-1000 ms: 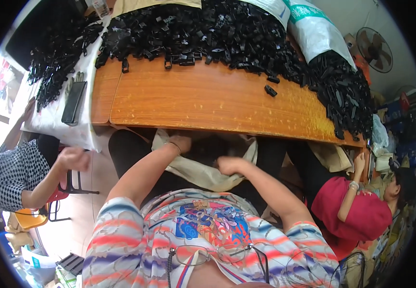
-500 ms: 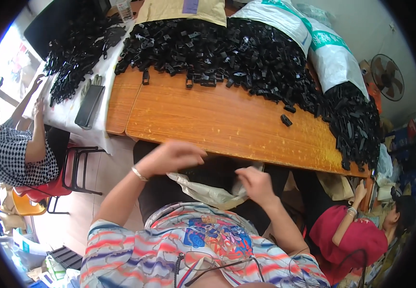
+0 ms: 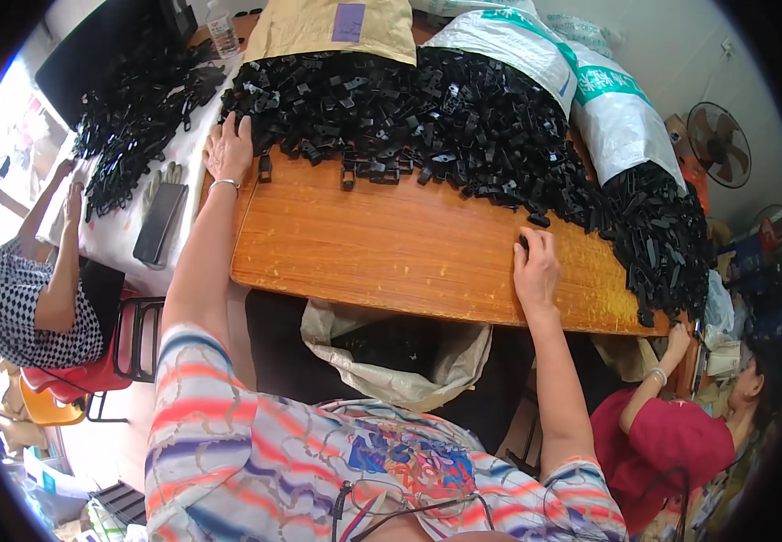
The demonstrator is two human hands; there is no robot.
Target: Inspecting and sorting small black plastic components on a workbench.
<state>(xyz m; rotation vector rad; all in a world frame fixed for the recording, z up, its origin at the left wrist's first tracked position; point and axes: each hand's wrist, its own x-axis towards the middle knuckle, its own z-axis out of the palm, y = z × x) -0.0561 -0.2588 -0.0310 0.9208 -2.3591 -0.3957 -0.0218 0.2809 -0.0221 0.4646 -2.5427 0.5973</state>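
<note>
Where black parts (image 3: 391, 108) end, bare tabletop (image 3: 391, 244) flanks the right hand (image 3: 537, 266).

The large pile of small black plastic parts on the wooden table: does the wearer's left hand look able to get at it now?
Likely yes: the left hand is at the left edge of the pile of black parts, with nothing visible between them.

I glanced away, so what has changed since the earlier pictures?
The left hand has left the sack and moved forward to the left end of the pile of black parts; the right hand, also off the sack, moved forward to a loose black part on the table, its grip unclear. Pile and table look unchanged.
</note>
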